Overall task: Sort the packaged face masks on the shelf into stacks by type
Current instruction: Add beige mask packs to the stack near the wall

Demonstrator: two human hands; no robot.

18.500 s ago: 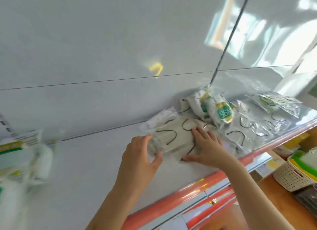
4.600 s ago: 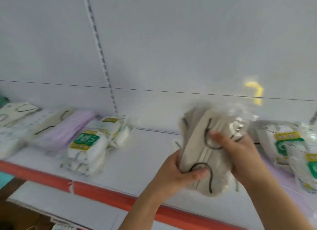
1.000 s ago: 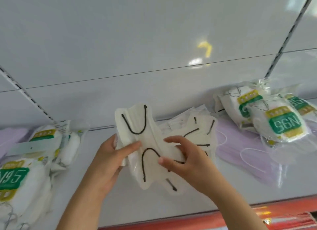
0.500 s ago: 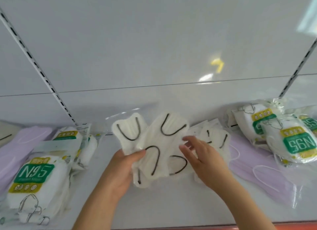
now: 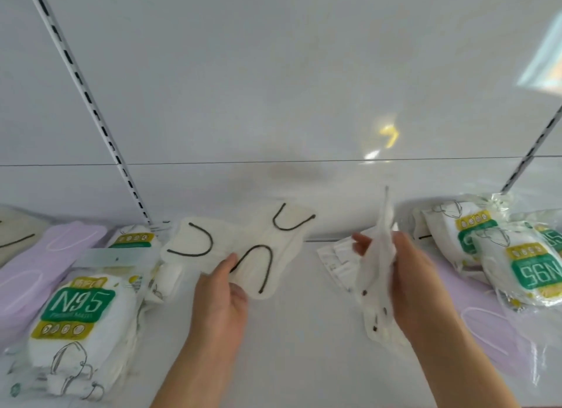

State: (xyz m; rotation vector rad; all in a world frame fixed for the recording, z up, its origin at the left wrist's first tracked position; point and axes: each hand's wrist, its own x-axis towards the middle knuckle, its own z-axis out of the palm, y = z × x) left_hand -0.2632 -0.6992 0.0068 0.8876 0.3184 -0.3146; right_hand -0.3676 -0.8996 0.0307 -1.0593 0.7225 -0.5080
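Splitting the cream masks: left hand (image 5: 219,289) pinches two packs (image 5: 243,249), right hand (image 5: 416,277) grips another bunch (image 5: 380,274). Next they probably need stacking together on the shelf (image 5: 304,331).

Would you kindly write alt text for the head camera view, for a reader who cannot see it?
Over a white shelf, the left hand holds fanned cream masks with dark ear loops, while the right hand holds more packets edge-on. N95 packs and lilac masks lie at left; more N95 packs lie at right.
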